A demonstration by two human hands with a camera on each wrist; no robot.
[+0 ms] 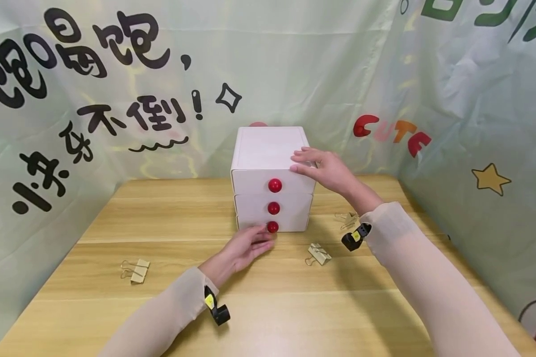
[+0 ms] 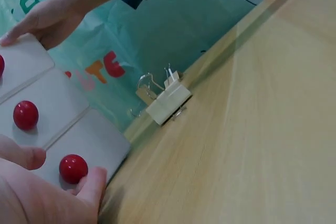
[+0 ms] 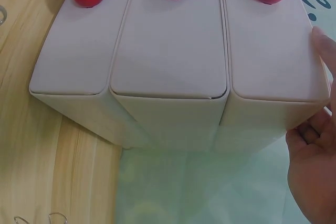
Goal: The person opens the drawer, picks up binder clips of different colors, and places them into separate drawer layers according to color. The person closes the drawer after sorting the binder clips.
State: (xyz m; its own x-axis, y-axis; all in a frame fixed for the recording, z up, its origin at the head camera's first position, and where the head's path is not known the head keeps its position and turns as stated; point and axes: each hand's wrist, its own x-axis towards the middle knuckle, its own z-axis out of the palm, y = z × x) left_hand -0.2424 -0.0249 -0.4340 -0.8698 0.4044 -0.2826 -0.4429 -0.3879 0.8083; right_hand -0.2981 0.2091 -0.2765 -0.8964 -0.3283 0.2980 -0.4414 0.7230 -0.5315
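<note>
A white three-drawer box (image 1: pixel 272 148) with round red knobs stands on the table. My left hand (image 1: pixel 247 248) is low at its front, fingers around the bottom drawer's red knob (image 1: pixel 273 227). In the left wrist view a fingertip (image 2: pixel 93 182) is right at that knob (image 2: pixel 73 168), while the thumb (image 2: pixel 26 157) stands apart from it, nearer the middle knob (image 2: pixel 25 115). My right hand (image 1: pixel 328 171) rests on the box's top at the right edge; the right wrist view has its thumb (image 3: pixel 324 45) along the front upper edge. All three drawers look closed.
Cream binder clips lie on the wooden table (image 1: pixel 272 317): one clip (image 1: pixel 138 271) at the left, another (image 1: pixel 319 254) just right of the box, and a third (image 1: pixel 346 219) farther back beside my right wrist. A printed cloth (image 1: pixel 321 74) hangs behind and along the sides.
</note>
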